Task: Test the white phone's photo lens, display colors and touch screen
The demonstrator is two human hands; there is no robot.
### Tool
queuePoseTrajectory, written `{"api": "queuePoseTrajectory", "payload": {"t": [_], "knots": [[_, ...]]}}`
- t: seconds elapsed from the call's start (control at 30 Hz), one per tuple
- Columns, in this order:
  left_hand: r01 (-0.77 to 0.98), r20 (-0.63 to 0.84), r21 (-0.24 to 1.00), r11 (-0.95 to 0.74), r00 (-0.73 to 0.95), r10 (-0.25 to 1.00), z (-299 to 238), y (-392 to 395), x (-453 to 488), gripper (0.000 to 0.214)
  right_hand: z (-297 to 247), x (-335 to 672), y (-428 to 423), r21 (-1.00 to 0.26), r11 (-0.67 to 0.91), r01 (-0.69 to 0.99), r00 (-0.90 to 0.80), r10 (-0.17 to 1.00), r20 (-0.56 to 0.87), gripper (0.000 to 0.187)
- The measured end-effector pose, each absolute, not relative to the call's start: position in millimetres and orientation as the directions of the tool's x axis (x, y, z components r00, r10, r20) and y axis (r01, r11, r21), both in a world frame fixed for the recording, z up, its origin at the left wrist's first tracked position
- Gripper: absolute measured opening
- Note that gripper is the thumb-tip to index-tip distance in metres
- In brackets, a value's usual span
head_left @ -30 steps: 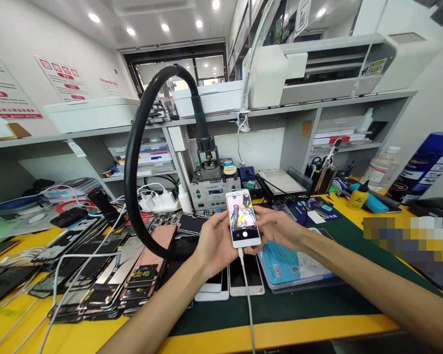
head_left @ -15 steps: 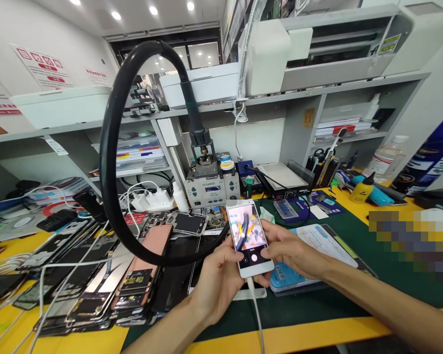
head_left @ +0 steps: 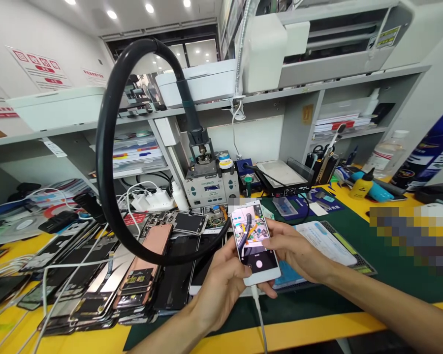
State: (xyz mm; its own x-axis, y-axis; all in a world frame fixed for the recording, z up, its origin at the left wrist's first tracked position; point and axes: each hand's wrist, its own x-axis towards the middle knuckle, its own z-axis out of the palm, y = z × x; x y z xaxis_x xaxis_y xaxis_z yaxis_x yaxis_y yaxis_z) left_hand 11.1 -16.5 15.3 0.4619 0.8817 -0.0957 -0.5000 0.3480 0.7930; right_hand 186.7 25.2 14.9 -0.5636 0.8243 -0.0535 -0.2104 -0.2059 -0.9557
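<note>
Between my two hands is a white smartphone (head_left: 251,246), its lit screen showing a camera view with a round shutter button near the bottom. My left hand (head_left: 219,280) is wrapped around the phone's left and lower side, thumb at the lower left corner. My right hand (head_left: 295,246) grips the right edge, its thumb over the screen. A white charging cable (head_left: 257,302) is plugged into the bottom of the phone and runs down over the front edge. Below the hands lies a green mat (head_left: 280,309).
A thick black hose (head_left: 105,162) loops up from the rework station (head_left: 212,189) left of the hands. Stacked phones and screens (head_left: 133,285) crowd the left side. A blue-white packet (head_left: 325,243) lies right of the phone. Yellow bottle (head_left: 362,184) stands at back right.
The phone has moved slightly right and down with both hands. My right thumb has shifted from the lower screen up onto the picture area. The on-screen picture has become clearer.
</note>
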Motion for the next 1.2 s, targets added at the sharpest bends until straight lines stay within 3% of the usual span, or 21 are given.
{"api": "queuePoseTrajectory", "payload": {"t": [0.33, 0.57, 0.93, 1.2], "knots": [[-0.494, -0.088, 0.809, 0.318, 0.433, 0.897, 12.2, -15.3, 12.4, 0.052, 16.6, 185.2, 25.3, -0.962, -0.2, -0.184, -0.518, 0.852, -0.078, 0.034], [-0.49, -0.119, 0.808, 0.327, 0.407, 0.906, 10.1, -14.3, 14.0, 0.045, 13.8, 188.6, 26.6, -0.947, -0.199, -0.251, -0.6, 0.8, -0.009, 0.038], [-0.505, -0.165, 0.79, 0.348, 0.371, 0.914, 11.0, -12.8, 15.9, 0.041, 15.5, 187.5, 25.2, -0.953, -0.188, -0.239, -0.579, 0.815, -0.015, 0.037], [-0.549, -0.099, 0.776, 0.312, 0.382, 0.919, 11.1, -14.7, 18.3, 0.041, 14.1, 187.4, 28.7, -0.962, -0.203, -0.184, -0.537, 0.84, -0.075, 0.041]]}}
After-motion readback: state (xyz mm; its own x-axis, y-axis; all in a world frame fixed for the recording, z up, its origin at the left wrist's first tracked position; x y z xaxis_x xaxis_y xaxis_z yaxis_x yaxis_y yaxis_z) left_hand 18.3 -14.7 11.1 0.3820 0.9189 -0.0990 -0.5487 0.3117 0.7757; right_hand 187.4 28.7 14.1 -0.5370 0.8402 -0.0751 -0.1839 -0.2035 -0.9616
